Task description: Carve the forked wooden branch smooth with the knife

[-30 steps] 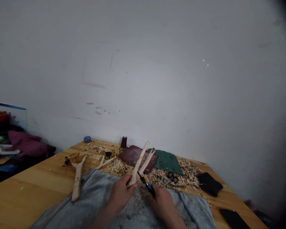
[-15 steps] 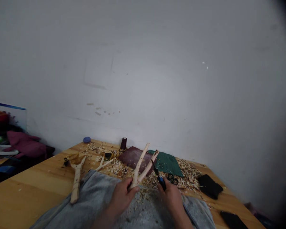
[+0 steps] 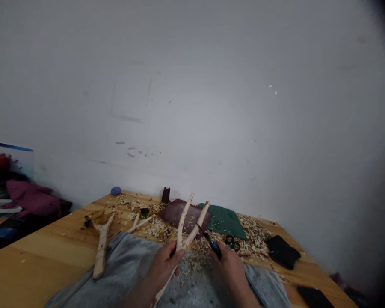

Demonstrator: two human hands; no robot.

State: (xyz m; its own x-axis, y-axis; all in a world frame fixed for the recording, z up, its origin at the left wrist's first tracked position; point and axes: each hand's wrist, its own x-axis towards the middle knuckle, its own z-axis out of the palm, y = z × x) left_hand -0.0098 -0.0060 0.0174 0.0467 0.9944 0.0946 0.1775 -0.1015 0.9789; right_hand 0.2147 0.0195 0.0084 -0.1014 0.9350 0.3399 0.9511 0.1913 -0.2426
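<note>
The left hand (image 3: 164, 262) grips a forked stick (image 3: 182, 221) just below its split, prongs slanting away and rightward, while the right hand (image 3: 229, 262), to its right, holds a knife (image 3: 215, 247), blade across the right prong.

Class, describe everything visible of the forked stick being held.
The forked stick is pale, apparently bark-stripped wood with two prongs, the right prong darker at its tip. The left hand has its grip just below the fork; the prongs slant up and away, the stem extends below. A knife seems to touch the right prong.
</note>
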